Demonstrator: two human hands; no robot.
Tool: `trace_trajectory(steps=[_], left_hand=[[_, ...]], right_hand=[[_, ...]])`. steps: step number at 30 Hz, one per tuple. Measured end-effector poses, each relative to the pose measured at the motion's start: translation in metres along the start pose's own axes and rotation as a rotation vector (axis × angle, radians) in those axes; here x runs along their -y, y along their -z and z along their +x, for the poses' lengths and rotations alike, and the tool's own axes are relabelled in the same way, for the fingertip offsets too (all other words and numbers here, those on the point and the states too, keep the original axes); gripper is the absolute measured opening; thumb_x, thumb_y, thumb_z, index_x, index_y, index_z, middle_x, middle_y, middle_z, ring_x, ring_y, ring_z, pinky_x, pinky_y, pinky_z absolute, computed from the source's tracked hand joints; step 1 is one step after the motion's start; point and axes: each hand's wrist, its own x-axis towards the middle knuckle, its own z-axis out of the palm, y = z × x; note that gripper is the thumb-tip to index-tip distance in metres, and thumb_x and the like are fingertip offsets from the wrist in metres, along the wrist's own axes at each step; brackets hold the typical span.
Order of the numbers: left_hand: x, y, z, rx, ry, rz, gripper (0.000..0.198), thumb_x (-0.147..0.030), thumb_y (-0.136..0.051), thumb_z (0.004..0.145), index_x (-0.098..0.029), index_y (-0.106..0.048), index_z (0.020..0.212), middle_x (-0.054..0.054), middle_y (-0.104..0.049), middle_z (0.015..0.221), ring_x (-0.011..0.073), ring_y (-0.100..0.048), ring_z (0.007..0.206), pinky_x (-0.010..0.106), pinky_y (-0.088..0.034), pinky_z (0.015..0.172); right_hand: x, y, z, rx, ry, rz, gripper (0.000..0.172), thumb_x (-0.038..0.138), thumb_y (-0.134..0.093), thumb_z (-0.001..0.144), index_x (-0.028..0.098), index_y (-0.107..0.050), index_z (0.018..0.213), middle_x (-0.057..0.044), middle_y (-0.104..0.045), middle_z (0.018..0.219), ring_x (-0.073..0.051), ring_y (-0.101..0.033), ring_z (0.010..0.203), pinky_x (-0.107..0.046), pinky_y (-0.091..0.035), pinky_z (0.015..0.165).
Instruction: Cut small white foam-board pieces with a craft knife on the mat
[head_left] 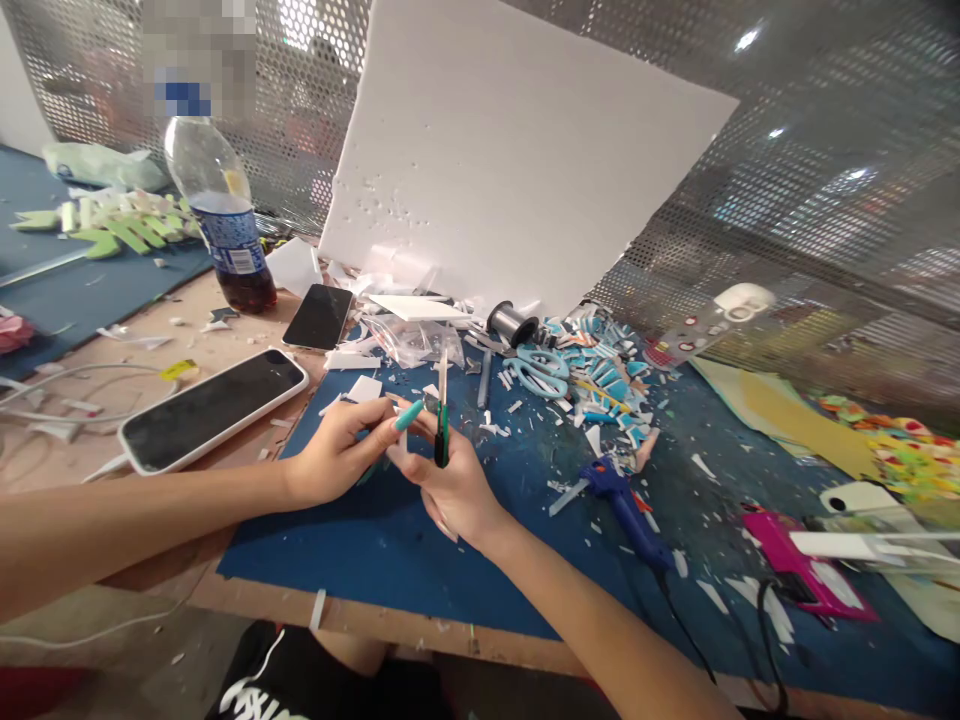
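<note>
your left hand (336, 458) pinched a small teal piece (409, 415) between closed fingers. your right hand (463, 488), curled, gripped a green-and-black cutter (441, 440), left of the blue glue gun (631, 515).

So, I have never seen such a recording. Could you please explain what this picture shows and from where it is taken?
There is no machine here: a person works with two bare hands. One camera, worn on the head, took this picture, looking forward and down. The right hand has a bladed tool in its grip. The left hand meets it at the fingers; whether it holds something is unclear. On the blue surface lie blue-handled scissors, a glue gun and many scraps. At the left are a white-edged phone and a bottle; behind stands a large white board.
</note>
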Motion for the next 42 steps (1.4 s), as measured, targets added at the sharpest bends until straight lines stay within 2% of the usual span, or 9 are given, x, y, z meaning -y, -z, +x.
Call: trace_trajectory(steps=[5, 10, 15, 21, 28, 31, 34, 37, 42], left_hand=[[-0.001, 0.001, 0.002, 0.119, 0.046, -0.025, 0.041, -0.044, -0.039, 0.091, -0.016, -0.045, 0.062, -0.005, -0.039, 0.051, 0.0074, -0.033, 0.047, 0.019, -0.03, 0.045], [0.001, 0.001, 0.001, 0.166, 0.024, 0.003, 0.038, -0.039, -0.039, 0.092, -0.016, -0.046, 0.064, -0.004, -0.041, 0.052, 0.0069, -0.033, 0.047, 0.018, -0.03, 0.046], [0.004, 0.0, -0.001, 0.102, 0.034, 0.019, 0.04, -0.04, -0.039, 0.093, -0.017, -0.042, 0.06, -0.006, -0.038, 0.048, 0.0062, -0.032, 0.043, 0.019, -0.027, 0.043], [0.012, 0.002, 0.006, -0.198, 0.153, -0.1, 0.039, -0.045, -0.04, 0.092, -0.018, -0.044, 0.065, -0.004, -0.041, 0.053, 0.0083, -0.04, 0.048, 0.021, -0.034, 0.048], [0.021, 0.007, 0.014, -0.372, 0.177, 0.083, 0.024, -0.037, -0.039, 0.093, -0.019, -0.053, 0.084, -0.002, -0.043, 0.064, 0.0118, -0.043, 0.058, 0.023, -0.038, 0.056], [0.028, 0.007, 0.014, -0.384, 0.155, 0.362, 0.025, -0.028, -0.038, 0.093, -0.019, -0.054, 0.108, 0.008, -0.052, 0.096, 0.0201, -0.051, 0.091, 0.033, -0.044, 0.078], [0.031, 0.006, 0.012, -0.297, 0.153, 0.508, 0.035, -0.025, -0.033, 0.094, -0.022, -0.043, 0.128, 0.013, -0.041, 0.126, 0.0277, -0.037, 0.121, 0.048, -0.034, 0.099], [0.028, 0.006, 0.009, -0.253, 0.096, 0.551, 0.03, -0.026, -0.031, 0.095, -0.022, -0.044, 0.121, 0.013, -0.04, 0.128, 0.0269, -0.036, 0.122, 0.048, -0.032, 0.1], [0.019, 0.008, 0.008, -0.192, -0.029, 0.58, 0.02, -0.03, -0.031, 0.095, -0.019, -0.046, 0.085, 0.007, -0.05, 0.089, 0.0211, -0.043, 0.085, 0.036, -0.039, 0.079]], right_hand=[[-0.002, 0.002, 0.003, -0.086, -0.044, 0.082, 0.066, 0.036, -0.077, 0.065, 0.028, -0.052, 0.125, -0.004, -0.058, 0.115, 0.004, -0.031, 0.029, -0.018, -0.022, 0.022], [-0.002, 0.006, 0.003, 0.028, -0.115, 0.197, 0.067, 0.034, -0.075, 0.07, 0.031, -0.047, 0.131, 0.006, -0.057, 0.074, 0.002, -0.027, 0.029, -0.014, -0.023, 0.022], [0.002, 0.008, 0.002, 0.067, -0.133, 0.349, 0.062, 0.03, -0.075, 0.071, 0.03, -0.05, 0.129, 0.011, -0.042, 0.056, 0.0, -0.02, 0.034, -0.011, -0.025, 0.025], [0.006, 0.022, 0.004, 0.029, -0.088, 0.5, 0.054, 0.035, -0.078, 0.067, 0.031, -0.059, 0.117, 0.012, -0.035, 0.047, -0.002, -0.014, 0.036, -0.01, -0.018, 0.025], [0.017, 0.044, 0.004, 0.132, -0.076, 0.39, 0.053, 0.057, -0.066, 0.071, 0.032, -0.059, 0.117, 0.001, -0.069, 0.083, -0.001, -0.013, 0.035, -0.013, -0.013, 0.026], [0.019, 0.049, 0.003, 0.152, -0.101, 0.314, 0.054, 0.061, -0.058, 0.076, 0.031, -0.055, 0.121, -0.003, -0.07, 0.097, -0.001, -0.013, 0.035, -0.014, -0.012, 0.026], [0.019, 0.05, 0.002, 0.153, -0.104, 0.287, 0.053, 0.06, -0.055, 0.079, 0.031, -0.053, 0.123, -0.003, -0.07, 0.098, -0.001, -0.011, 0.034, -0.014, -0.012, 0.026], [0.019, 0.049, 0.003, 0.194, -0.1, 0.315, 0.051, 0.057, -0.056, 0.08, 0.031, -0.053, 0.123, -0.001, -0.071, 0.09, -0.001, -0.01, 0.034, -0.014, -0.012, 0.026], [0.015, 0.052, 0.003, 0.196, -0.107, 0.299, 0.046, 0.055, -0.061, 0.077, 0.028, -0.057, 0.115, 0.007, -0.058, 0.057, -0.002, -0.011, 0.033, -0.013, -0.017, 0.026]])
